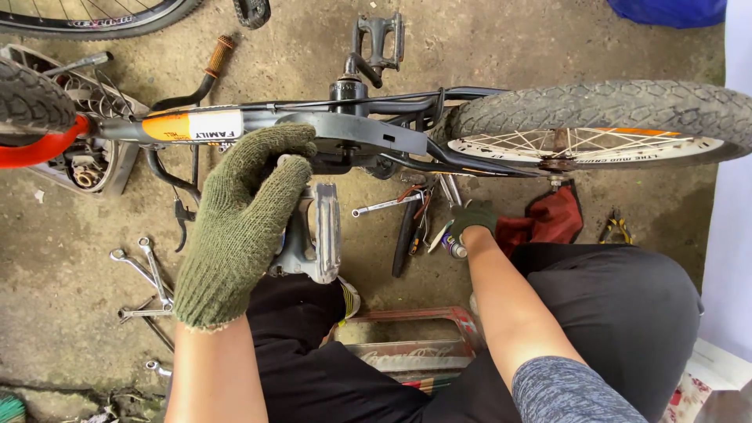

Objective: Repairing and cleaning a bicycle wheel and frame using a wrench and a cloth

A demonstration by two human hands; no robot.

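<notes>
A small bicycle lies upside down across the view, its dark frame [368, 129] with an orange and white band at the left and its rear wheel [603, 125] at the right. My left hand [243, 219], in a green knit glove, grips the grey pedal [317, 235] on the near side. The other pedal [380, 35] sticks out on the far side. My right hand [472, 219], also gloved, reaches down to the floor and closes on a small tool with a pale handle [453, 247] among several tools [415, 223].
Spanners [145, 274] lie on the concrete floor at the left. A red rag [548, 219] and yellow-handled pliers [616, 229] lie under the rear wheel. A red crate [407, 345] stands between my knees. Another wheel [31, 102] and a metal box are at the far left.
</notes>
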